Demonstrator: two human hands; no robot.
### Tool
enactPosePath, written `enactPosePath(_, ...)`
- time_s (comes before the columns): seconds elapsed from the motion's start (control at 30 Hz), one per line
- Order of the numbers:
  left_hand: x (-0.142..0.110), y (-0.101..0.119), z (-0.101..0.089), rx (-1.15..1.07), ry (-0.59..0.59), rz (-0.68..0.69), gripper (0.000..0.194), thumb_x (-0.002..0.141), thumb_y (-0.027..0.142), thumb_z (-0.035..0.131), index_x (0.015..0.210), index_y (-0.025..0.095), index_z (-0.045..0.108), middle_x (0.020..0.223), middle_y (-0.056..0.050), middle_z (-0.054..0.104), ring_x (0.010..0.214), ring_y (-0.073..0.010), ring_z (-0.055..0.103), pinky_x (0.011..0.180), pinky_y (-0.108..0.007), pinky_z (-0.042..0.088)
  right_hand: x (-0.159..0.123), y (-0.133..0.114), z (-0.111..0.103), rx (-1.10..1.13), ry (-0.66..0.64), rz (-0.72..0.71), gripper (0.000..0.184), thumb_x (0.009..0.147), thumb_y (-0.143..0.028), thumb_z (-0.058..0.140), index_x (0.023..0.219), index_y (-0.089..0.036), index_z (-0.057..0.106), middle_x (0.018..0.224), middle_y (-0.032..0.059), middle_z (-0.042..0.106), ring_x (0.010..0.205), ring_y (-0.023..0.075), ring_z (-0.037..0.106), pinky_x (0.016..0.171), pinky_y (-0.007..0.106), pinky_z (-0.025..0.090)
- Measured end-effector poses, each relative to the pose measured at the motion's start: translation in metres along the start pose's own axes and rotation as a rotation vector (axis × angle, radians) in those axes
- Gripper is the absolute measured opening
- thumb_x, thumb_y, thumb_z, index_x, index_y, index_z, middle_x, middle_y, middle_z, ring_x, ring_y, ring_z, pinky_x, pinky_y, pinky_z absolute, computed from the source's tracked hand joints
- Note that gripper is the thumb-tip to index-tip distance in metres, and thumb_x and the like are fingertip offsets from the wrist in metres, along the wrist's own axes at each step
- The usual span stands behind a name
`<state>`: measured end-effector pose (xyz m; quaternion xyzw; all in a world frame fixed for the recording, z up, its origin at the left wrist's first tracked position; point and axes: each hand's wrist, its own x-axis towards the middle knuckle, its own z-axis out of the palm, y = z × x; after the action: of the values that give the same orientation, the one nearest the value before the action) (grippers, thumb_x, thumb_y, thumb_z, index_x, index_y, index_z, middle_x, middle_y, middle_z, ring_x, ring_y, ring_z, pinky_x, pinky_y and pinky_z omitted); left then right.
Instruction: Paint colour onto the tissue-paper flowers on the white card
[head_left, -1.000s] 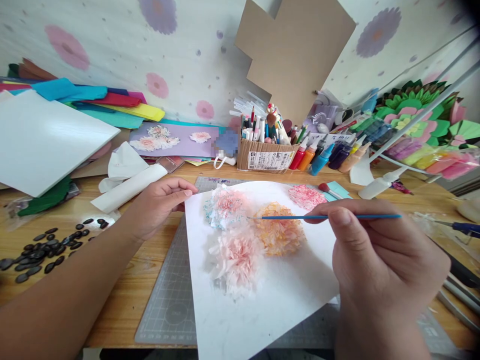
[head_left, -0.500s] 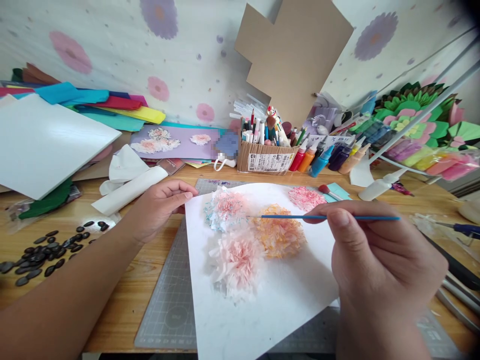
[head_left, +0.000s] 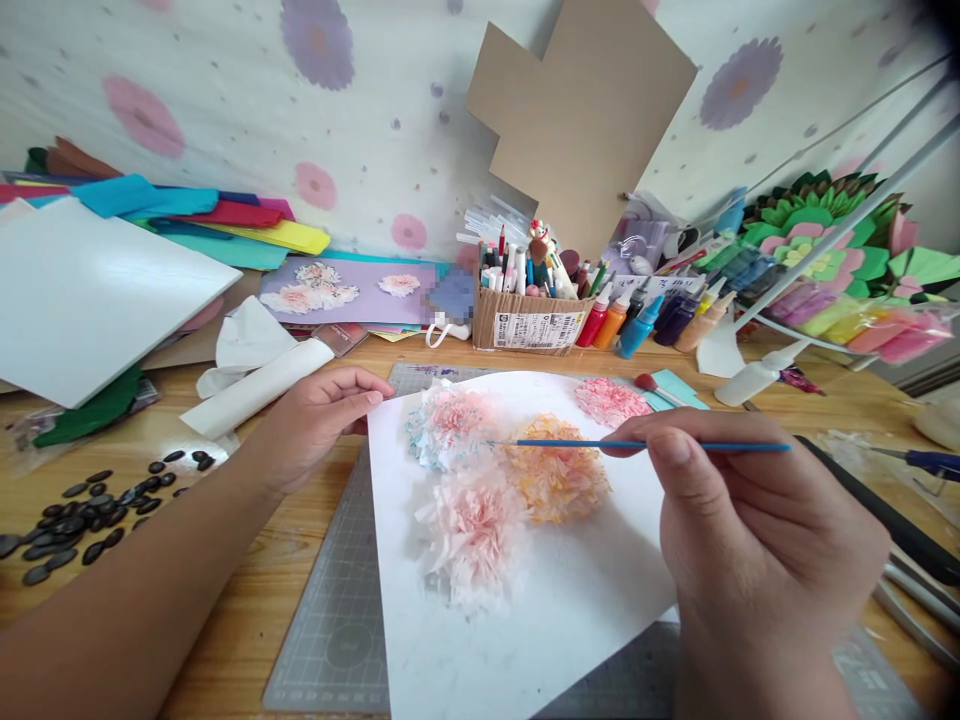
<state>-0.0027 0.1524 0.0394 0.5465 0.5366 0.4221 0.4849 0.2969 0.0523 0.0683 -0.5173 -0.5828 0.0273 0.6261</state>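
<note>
My right hand (head_left: 757,530) pinches a thin blue paintbrush (head_left: 570,443), held level above the paper. Its fine tip is over the gap between a blue-edged flower (head_left: 451,418) and an orange-edged flower (head_left: 561,475); whether it touches a petal I cannot tell. Below them lies a pale pink flower (head_left: 476,530). A pink flower (head_left: 611,400) is at the back, right of the others. All are ruffled paper flowers on a white sheet (head_left: 450,670). At the sheet's upper left corner, my left hand (head_left: 326,425) grips its edge between thumb and fingers.
Under the sheet is a grey cutting mat (head_left: 322,600). Black pebbles (head_left: 82,520) lie at left, near a white paper roll (head_left: 259,385). Behind stand a cardboard box (head_left: 529,318) of pens and several paint bottles (head_left: 641,325). A white squeeze bottle (head_left: 757,375) lies right of the brush.
The whole view has shifted slightly. The paintbrush stays between the blue-edged and orange-edged flowers, with little movement. My left hand keeps its hold on the sheet's corner.
</note>
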Motion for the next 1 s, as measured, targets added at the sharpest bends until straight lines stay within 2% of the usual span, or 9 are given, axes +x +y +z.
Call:
enactPosePath(0.13, 0.001, -0.001, -0.001, 0.002, 0.007, 0.000, 0.032, 0.076, 0.050, 0.082, 0.086, 0.021, 0.074, 0.084, -0.001, 0.072, 0.080, -0.0186, 0.065, 0.071, -0.030, 0.054, 0.001, 0.001, 0.004, 0.066, 0.009, 0.011, 0.010, 0.093, -0.031, 0.074, 0.086, -0.025, 0.075, 0.083, -0.0027, 0.076, 0.075, 0.0139, 0.071, 0.071, 0.028, 0.054)
enactPosePath(0.33, 0.003, 0.001, -0.002, -0.009, 0.028, 0.010, 0.035, 0.072, 0.053, 0.083, 0.085, 0.022, 0.074, 0.086, -0.003, 0.072, 0.081, -0.0215, 0.066, 0.071, -0.033, 0.056, 0.020, 0.003, 0.009, 0.359, 0.328, -0.207, 0.002, 0.087, -0.019, 0.073, 0.085, -0.020, 0.074, 0.071, -0.0028, 0.072, 0.058, 0.0144, 0.065, 0.051, 0.030, 0.053)
enactPosePath(0.43, 0.004, 0.003, -0.002, -0.018, 0.033, 0.013, 0.036, 0.070, 0.054, 0.084, 0.083, 0.022, 0.074, 0.086, -0.003, 0.072, 0.080, -0.0212, 0.067, 0.074, -0.035, 0.057, 0.020, -0.009, -0.004, 0.353, 0.426, -0.224, 0.002, 0.085, -0.021, 0.074, 0.083, -0.021, 0.074, 0.068, -0.0028, 0.069, 0.059, 0.0174, 0.065, 0.054, 0.036, 0.055)
enactPosePath(0.6, 0.001, 0.007, 0.000, -0.013, -0.018, -0.006, 0.040, 0.067, 0.056, 0.084, 0.081, 0.020, 0.075, 0.081, -0.004, 0.073, 0.074, -0.0216, 0.067, 0.071, -0.035, 0.057, -0.002, -0.016, -0.056, -0.010, 0.449, 0.010, 0.009, 0.087, -0.032, 0.076, 0.081, -0.026, 0.076, 0.077, -0.0003, 0.070, 0.070, 0.0200, 0.066, 0.071, 0.041, 0.057)
enactPosePath(0.67, 0.000, 0.009, 0.001, -0.017, -0.045, -0.009, 0.040, 0.067, 0.056, 0.085, 0.082, 0.020, 0.076, 0.082, -0.004, 0.074, 0.075, -0.0220, 0.068, 0.070, -0.034, 0.057, -0.008, -0.002, -0.086, -0.047, 0.530, 0.017, 0.018, 0.077, -0.039, 0.086, 0.075, -0.024, 0.076, 0.071, 0.0018, 0.071, 0.059, 0.0211, 0.064, 0.062, 0.041, 0.053)
enactPosePath(0.73, -0.002, 0.011, 0.001, -0.026, -0.067, -0.012, 0.040, 0.067, 0.056, 0.086, 0.084, 0.021, 0.077, 0.085, -0.004, 0.075, 0.078, -0.0224, 0.068, 0.070, -0.033, 0.057, -0.011, 0.016, -0.120, -0.142, 0.534, 0.023, 0.022, 0.078, -0.044, 0.085, 0.076, -0.024, 0.075, 0.069, 0.0031, 0.072, 0.057, 0.0204, 0.065, 0.058, 0.037, 0.049)
enactPosePath(0.83, -0.002, 0.013, 0.000, -0.045, -0.085, -0.026, 0.041, 0.066, 0.055, 0.089, 0.087, 0.022, 0.077, 0.091, -0.002, 0.076, 0.085, -0.0226, 0.067, 0.071, -0.030, 0.056, -0.020, 0.040, -0.167, -0.317, 0.445, 0.079, 0.030, 0.075, -0.047, 0.088, 0.076, -0.020, 0.075, 0.064, 0.0035, 0.070, 0.056, 0.0177, 0.065, 0.055, 0.032, 0.050)
enactPosePath(0.87, 0.000, 0.013, -0.001, -0.050, -0.091, -0.032, 0.041, 0.064, 0.055, 0.090, 0.088, 0.023, 0.078, 0.093, -0.002, 0.076, 0.087, -0.0228, 0.066, 0.071, -0.029, 0.055, -0.025, 0.046, -0.179, -0.374, 0.426, 0.100, 0.032, 0.082, -0.050, 0.081, 0.082, -0.019, 0.075, 0.067, 0.0029, 0.070, 0.059, 0.0165, 0.065, 0.058, 0.030, 0.051)
enactPosePath(1.0, 0.005, 0.012, -0.004, -0.054, -0.111, -0.063, 0.035, 0.067, 0.054, 0.091, 0.087, 0.028, 0.078, 0.090, 0.002, 0.078, 0.087, -0.0218, 0.065, 0.072, -0.029, 0.055, -0.045, 0.067, -0.202, -0.525, 0.242, 0.232, 0.034, 0.098, -0.046, 0.065, 0.110, -0.014, 0.066, 0.099, 0.0035, 0.069, 0.083, 0.0133, 0.067, 0.077, 0.032, 0.060)
